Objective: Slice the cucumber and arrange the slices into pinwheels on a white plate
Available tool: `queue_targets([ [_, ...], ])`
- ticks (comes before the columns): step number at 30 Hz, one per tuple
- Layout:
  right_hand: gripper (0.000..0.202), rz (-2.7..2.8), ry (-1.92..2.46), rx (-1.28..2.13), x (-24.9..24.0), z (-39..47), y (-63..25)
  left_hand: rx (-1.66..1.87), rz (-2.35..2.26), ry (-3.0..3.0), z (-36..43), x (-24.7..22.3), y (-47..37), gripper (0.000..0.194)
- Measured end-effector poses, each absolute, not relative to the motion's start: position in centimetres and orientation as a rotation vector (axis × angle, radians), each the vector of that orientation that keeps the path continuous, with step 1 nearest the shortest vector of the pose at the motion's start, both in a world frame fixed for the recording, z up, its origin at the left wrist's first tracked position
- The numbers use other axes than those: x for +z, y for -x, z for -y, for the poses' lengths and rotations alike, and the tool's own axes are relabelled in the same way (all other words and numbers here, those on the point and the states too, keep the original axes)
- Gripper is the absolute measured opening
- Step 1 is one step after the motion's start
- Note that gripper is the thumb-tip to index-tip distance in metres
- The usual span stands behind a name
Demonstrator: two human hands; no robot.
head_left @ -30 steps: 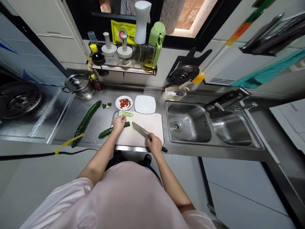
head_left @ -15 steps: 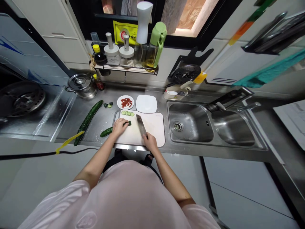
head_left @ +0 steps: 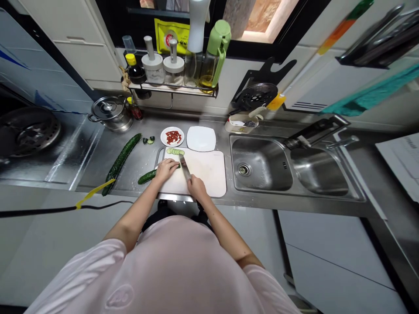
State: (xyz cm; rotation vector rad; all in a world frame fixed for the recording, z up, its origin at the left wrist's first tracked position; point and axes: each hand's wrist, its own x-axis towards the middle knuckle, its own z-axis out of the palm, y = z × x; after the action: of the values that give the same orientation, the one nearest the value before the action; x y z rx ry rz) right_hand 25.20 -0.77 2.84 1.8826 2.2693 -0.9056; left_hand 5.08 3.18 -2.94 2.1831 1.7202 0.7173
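My left hand (head_left: 166,169) is closed over a cut cucumber (head_left: 147,176), whose long end sticks out to the left of the white cutting board (head_left: 209,174). My right hand (head_left: 197,187) grips the handle of a knife (head_left: 184,166). The blade stands at the cucumber's right end, close to my left fingertips. Several thin cucumber slices (head_left: 175,151) lie in a row at the board's upper left. Behind the board are a plate of chopped red pieces (head_left: 173,137) and a bare white plate (head_left: 201,138).
A whole cucumber (head_left: 121,163) and small cucumber ends (head_left: 149,140) lie on the left. Further left stand a lidded pot (head_left: 111,114) and a wok (head_left: 28,131). The double sink (head_left: 262,163) is on the right. A bottle rack (head_left: 173,89) hangs behind.
The knife and my right hand have moved left, bringing the blade up to the cucumber's end. My left hand keeps its hold. The whole view has shifted slightly.
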Motion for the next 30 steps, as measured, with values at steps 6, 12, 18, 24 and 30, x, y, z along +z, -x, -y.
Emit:
queue_targets([
  [6,0.026,-2.258,-1.874,-0.922,3.4,0.8,-24.6,0.697,-1.714,-2.164,-3.1,-2.9,-5.2,0.028],
  [12,0.027,-2.248,-1.871,-0.93,3.5,0.9,-24.4,0.698,-1.721,-2.168,-3.0,-2.8,-5.4,0.028],
  [18,0.026,-2.251,-1.864,-0.923,3.3,0.9,-24.2,0.682,-1.728,-2.164,-2.9,-2.6,-5.4,0.03],
  [24,0.024,-2.23,-1.843,-0.942,3.3,0.9,-24.0,0.681,-1.73,-2.164,-2.9,-2.6,-5.5,0.029],
  [30,0.022,-2.232,-1.818,-0.937,3.4,1.2,-24.3,0.691,-1.718,-2.169,-2.9,-2.5,-5.5,0.03],
])
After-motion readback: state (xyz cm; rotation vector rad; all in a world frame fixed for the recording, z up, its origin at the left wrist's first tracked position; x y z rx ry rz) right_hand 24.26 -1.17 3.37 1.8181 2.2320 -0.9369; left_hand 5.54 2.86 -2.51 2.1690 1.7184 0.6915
